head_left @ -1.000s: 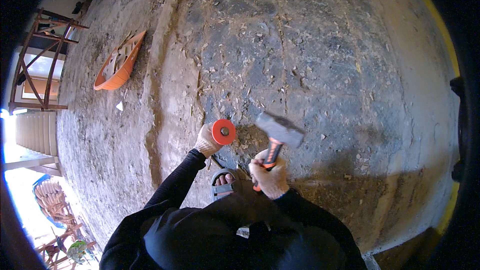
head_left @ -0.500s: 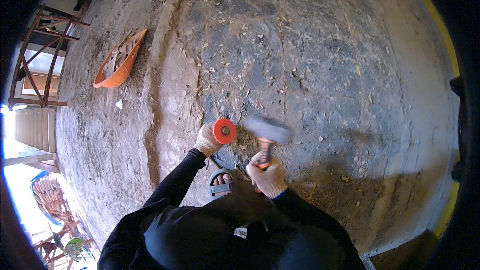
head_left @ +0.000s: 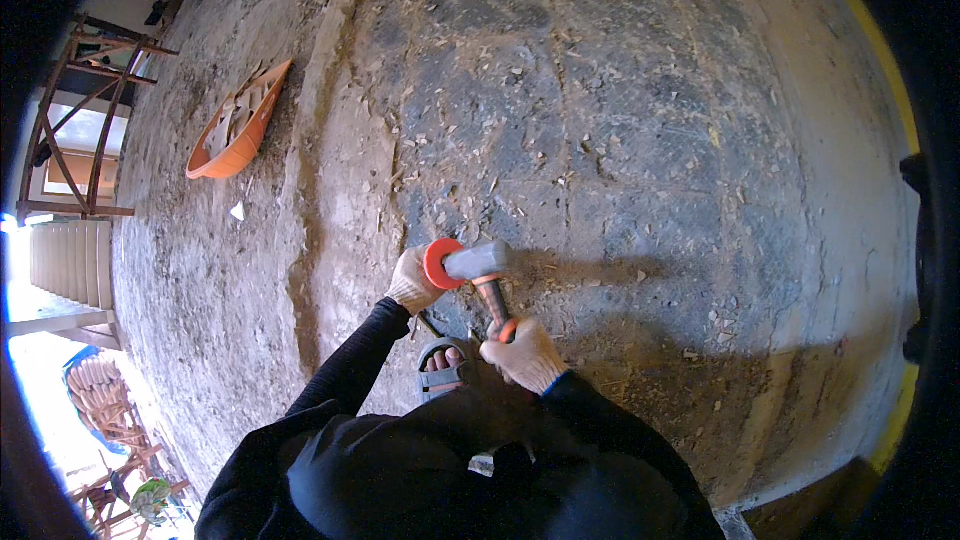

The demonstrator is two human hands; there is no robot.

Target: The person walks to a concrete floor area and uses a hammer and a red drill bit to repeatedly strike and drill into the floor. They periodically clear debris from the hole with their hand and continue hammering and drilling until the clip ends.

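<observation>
Rough, chip-strewn concrete floor (head_left: pixel 620 120); wooden frame (head_left: pixel 75 120) at left.

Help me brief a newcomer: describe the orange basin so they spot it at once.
Start at the wooden frame on the far left of the rough concrete floor. Just right of it lies the basin, tipped on its side, the only large orange thing there.

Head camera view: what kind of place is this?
Likely a building or renovation site: a rough concrete floor strewn with chips, an orange basin of rubble, and wooden scaffolding by stairs.
</observation>
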